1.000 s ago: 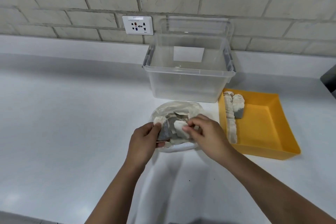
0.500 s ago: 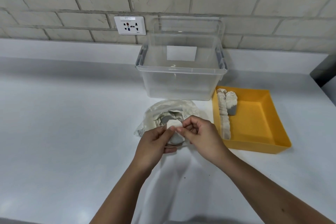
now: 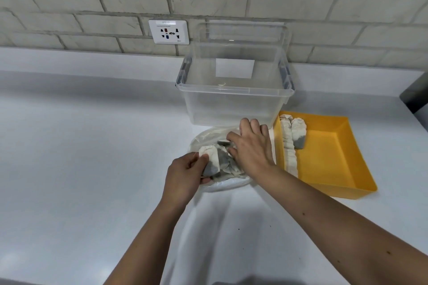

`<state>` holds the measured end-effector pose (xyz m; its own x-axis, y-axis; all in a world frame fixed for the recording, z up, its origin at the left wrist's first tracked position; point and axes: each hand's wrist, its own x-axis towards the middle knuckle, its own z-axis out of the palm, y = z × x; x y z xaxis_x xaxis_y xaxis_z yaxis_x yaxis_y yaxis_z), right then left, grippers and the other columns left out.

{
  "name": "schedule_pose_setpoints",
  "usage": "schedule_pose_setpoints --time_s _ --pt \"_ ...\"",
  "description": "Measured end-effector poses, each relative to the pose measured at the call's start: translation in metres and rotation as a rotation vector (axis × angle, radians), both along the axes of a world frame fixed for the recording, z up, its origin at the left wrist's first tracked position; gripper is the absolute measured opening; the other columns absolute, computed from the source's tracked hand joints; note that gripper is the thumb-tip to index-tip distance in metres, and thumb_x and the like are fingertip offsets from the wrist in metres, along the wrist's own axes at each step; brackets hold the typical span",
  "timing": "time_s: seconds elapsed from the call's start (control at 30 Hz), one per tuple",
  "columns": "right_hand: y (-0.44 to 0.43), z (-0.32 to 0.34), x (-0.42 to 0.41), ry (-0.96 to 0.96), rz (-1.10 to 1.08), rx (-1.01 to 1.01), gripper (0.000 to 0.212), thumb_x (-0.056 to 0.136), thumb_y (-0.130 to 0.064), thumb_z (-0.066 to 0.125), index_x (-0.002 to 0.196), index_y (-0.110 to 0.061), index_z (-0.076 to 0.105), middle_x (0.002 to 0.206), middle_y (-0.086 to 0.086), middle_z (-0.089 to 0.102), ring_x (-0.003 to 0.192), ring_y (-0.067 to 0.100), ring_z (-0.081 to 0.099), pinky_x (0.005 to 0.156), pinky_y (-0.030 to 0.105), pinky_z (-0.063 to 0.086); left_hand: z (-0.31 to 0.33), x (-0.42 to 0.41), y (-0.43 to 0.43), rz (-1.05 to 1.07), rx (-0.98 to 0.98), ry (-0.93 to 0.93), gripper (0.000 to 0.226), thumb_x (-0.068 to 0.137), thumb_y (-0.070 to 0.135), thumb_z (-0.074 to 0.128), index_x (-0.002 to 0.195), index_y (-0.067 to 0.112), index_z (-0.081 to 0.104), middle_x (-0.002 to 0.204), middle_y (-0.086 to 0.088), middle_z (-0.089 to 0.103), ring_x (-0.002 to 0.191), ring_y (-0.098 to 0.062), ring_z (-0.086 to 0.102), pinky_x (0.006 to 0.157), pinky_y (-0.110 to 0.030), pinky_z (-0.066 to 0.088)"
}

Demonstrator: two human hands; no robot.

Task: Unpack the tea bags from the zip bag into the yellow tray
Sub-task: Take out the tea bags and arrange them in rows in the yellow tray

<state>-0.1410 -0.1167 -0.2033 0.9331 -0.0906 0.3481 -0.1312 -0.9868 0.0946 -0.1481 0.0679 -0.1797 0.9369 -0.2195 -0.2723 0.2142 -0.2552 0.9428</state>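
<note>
A clear zip bag (image 3: 206, 140) lies on the white counter with several tea bags bunched inside it. My left hand (image 3: 185, 176) pinches one white-and-grey tea bag (image 3: 212, 159) at the bag's near left side. My right hand (image 3: 251, 146) reaches into the bag from the right, its fingers curled down among the tea bags (image 3: 228, 166); what they hold is hidden. To the right stands the yellow tray (image 3: 335, 157), with a row of tea bags (image 3: 289, 146) along its left wall and one more tea bag (image 3: 299, 133) beside them.
A clear plastic storage box (image 3: 234, 99) stands open just behind the zip bag, against the brick wall. A white wall socket (image 3: 168, 31) is at the back left. A dark object (image 3: 414, 97) shows at the right edge.
Both hands were pinching one tea bag together above the zip bag. Now the left hand keeps a tea bag and the right hand has moved forward into the bag.
</note>
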Motion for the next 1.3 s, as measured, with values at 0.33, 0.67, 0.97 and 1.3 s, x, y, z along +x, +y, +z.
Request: schedule_pose_setpoints --time_s 0.33,0.67,0.97,1.3 --pt "-0.023 0.043 -0.042 -0.125 0.122 0.905 0.012 0.080 -0.029 0.077 0.080 -0.019 0.069 0.085 -0.007 0.061 0.079 0.010 0.055 0.073 0.027 0.044 0.010 0.010 0.002 0.016 -0.023 -0.021 0.028 0.095 0.023 0.063 0.084 -0.002 0.067 0.080 -0.024 0.062 0.075 -0.029 0.071 0.078 -0.041 0.063" --pt "-0.134 0.078 -0.110 -0.001 -0.087 0.898 0.007 0.087 -0.023 0.070 0.086 -0.019 0.064 0.079 -0.009 0.064 0.072 0.003 0.056 0.064 0.009 0.041 0.030 -0.001 -0.072 -0.117 -0.034 -0.027 0.030 0.093 0.029 0.065 0.085 0.000 0.064 0.072 -0.006 0.065 0.065 -0.018 0.068 0.063 -0.034 0.053" --pt "-0.170 0.035 -0.092 0.275 -0.305 0.754 0.015 0.092 -0.033 0.062 0.098 -0.019 0.064 0.093 -0.005 0.065 0.087 0.016 0.059 0.080 0.035 0.051 0.026 -0.011 -0.149 -0.232 -0.205 0.206 0.017 0.094 0.018 0.065 0.079 0.013 0.070 0.069 0.001 0.069 0.063 -0.012 0.069 0.063 -0.028 0.059" --pt "-0.182 0.004 -0.059 0.225 -0.392 0.860 0.013 0.091 -0.031 0.064 0.088 -0.020 0.059 0.089 -0.003 0.062 0.083 0.018 0.056 0.064 0.027 0.040 0.020 0.001 -0.164 -0.243 -0.146 0.195 0.027 0.094 0.014 0.064 0.098 -0.013 0.064 0.084 -0.011 0.069 0.065 -0.013 0.073 0.059 -0.025 0.059"
